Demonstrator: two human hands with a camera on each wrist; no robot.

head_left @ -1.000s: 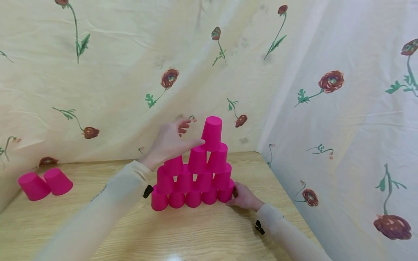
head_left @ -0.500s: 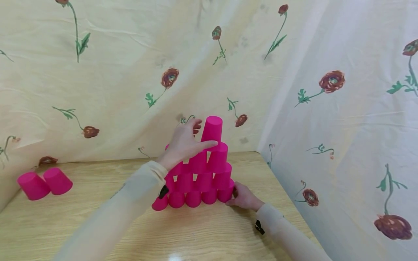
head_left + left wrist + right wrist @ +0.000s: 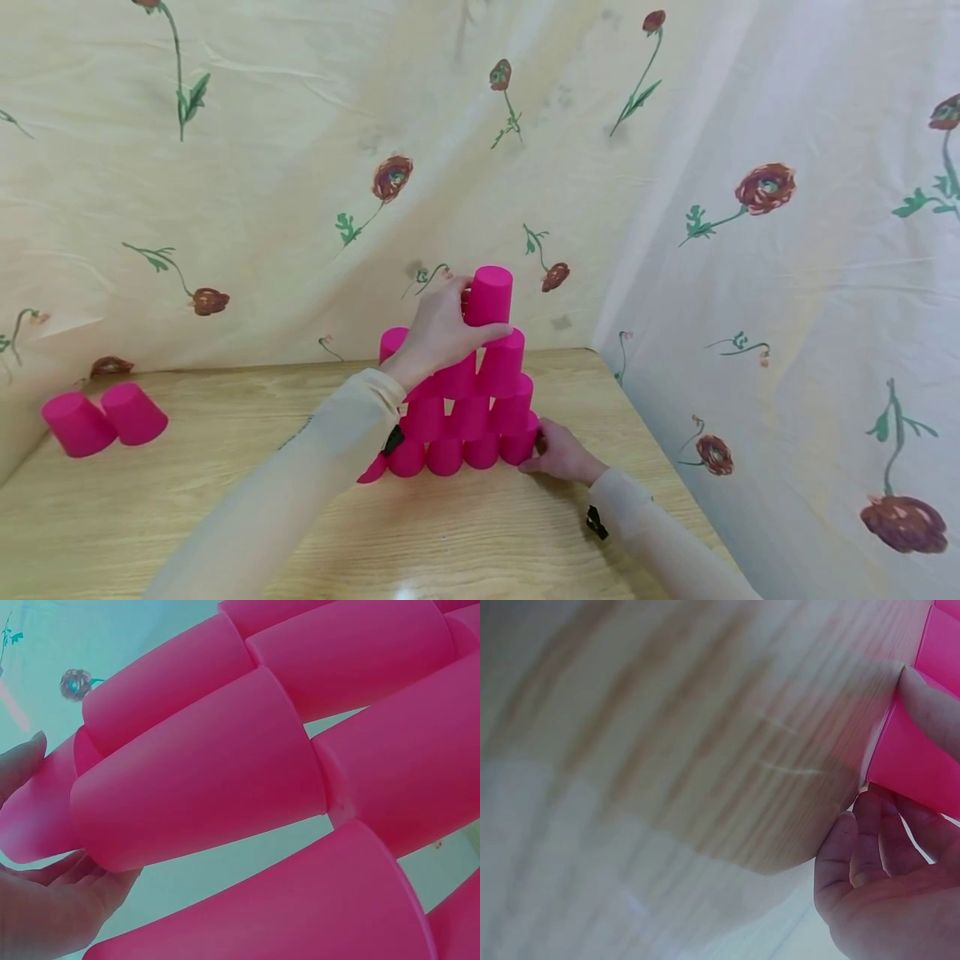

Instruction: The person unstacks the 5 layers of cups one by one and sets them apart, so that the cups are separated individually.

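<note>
Pink cups stand upside down in a stepped stack, with several in the bottom row (image 3: 444,457) and fewer in each row above. My left hand (image 3: 442,327) grips the single top cup (image 3: 492,293), thumb across its front near the rim and fingers behind. In the left wrist view, thumb and fingers (image 3: 56,907) lie on either side of that top cup (image 3: 41,810). My right hand (image 3: 564,455) holds the right end cup (image 3: 517,442) of the bottom row. The right wrist view shows its thumb and fingers around that cup's rim (image 3: 915,761). My left forearm hides part of the stack's left side.
Two more pink cups (image 3: 78,425) stand upside down side by side at the table's far left. Flowered cloth (image 3: 300,167) hangs behind the wooden table (image 3: 465,542), and another cloth side (image 3: 750,333) runs close along the right edge.
My left hand has moved right, from beside the top cup to around it, and now grips it. The top cup has shifted slightly and leans less. My right hand has stayed in place.
</note>
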